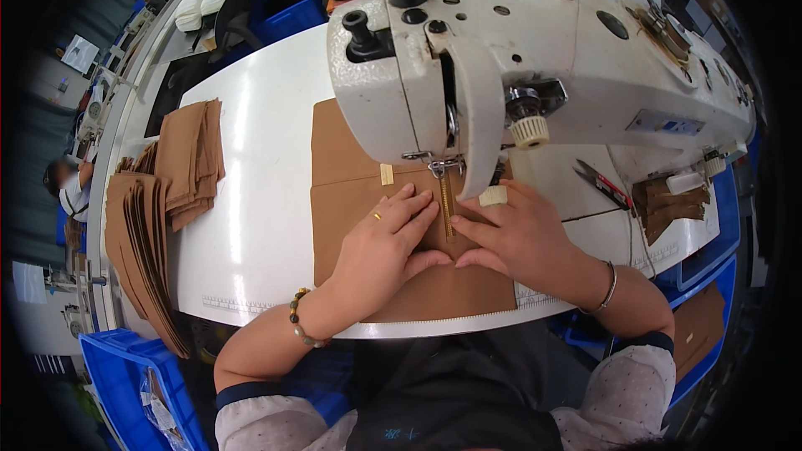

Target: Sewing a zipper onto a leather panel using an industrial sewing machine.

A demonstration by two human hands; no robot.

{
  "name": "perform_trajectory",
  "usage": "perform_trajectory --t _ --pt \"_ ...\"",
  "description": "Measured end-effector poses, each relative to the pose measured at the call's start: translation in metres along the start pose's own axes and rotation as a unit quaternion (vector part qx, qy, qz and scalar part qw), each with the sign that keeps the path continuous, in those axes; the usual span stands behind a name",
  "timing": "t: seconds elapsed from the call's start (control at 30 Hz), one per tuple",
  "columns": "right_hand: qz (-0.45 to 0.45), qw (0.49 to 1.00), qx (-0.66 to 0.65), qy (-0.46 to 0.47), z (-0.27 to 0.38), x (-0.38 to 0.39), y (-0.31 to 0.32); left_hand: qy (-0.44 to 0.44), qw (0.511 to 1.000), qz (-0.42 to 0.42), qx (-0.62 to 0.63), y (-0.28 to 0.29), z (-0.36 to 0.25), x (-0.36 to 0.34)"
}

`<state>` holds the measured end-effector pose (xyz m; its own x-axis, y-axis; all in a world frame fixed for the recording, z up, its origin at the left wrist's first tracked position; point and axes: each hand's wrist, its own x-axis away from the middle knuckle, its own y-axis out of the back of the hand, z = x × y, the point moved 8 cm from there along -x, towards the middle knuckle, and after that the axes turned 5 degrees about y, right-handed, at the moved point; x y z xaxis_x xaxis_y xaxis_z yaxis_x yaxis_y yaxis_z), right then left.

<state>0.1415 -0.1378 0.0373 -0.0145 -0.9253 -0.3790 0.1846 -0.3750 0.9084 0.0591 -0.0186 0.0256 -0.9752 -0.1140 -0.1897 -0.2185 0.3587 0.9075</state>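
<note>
Fingers (418,224) of the left hand (376,242) and right hand (530,230) are extended and laid flat on the brown fabric panel (337,230) at the centre of the frame; neither hand shows a pinch grip. Both thumbs point inward, their tips close together below the zipper (448,213). Whether the thumb tips touch cannot be told.

Zipper position: between the two sets of fingertips, set into the panel. Its long axis runs up and down the frame, from the presser foot (438,169) at the top toward the thumbs. The left fingertips lie just to its left; the right index fingertip lies at its lower right edge and appears the nearer of the two. Contact with the zipper itself cannot be confirmed.

A small cream tag (387,174) sits on the panel, above the left fingers. The white sewing machine (368,88) occupies the upper centre and upper right. Thread snips (605,184) lie on the white table (263,117) at right of centre. Stacked brown pieces (138,225) stand at the left of the frame.
</note>
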Motion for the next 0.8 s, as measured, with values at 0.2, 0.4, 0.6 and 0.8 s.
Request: perform_trajectory --t 0.2,0.4,0.6,0.8 --pt "-0.022 1.000 -0.015 0.009 0.002 0.002 0.003 -0.022 0.998 -0.050 0.040 0.000 -0.003 0.012" --pt "-0.018 1.000 -0.010 0.012 0.004 0.002 0.003 -0.018 0.998 -0.054 0.036 -0.001 -0.009 0.011" --pt "-0.008 1.000 -0.006 0.009 0.007 0.001 0.002 -0.037 0.999 -0.022 -0.016 0.002 -0.014 0.007" --pt "-0.008 1.000 0.001 0.001 0.006 -0.001 -0.001 -0.043 0.998 -0.025 -0.032 0.006 -0.011 -0.001"
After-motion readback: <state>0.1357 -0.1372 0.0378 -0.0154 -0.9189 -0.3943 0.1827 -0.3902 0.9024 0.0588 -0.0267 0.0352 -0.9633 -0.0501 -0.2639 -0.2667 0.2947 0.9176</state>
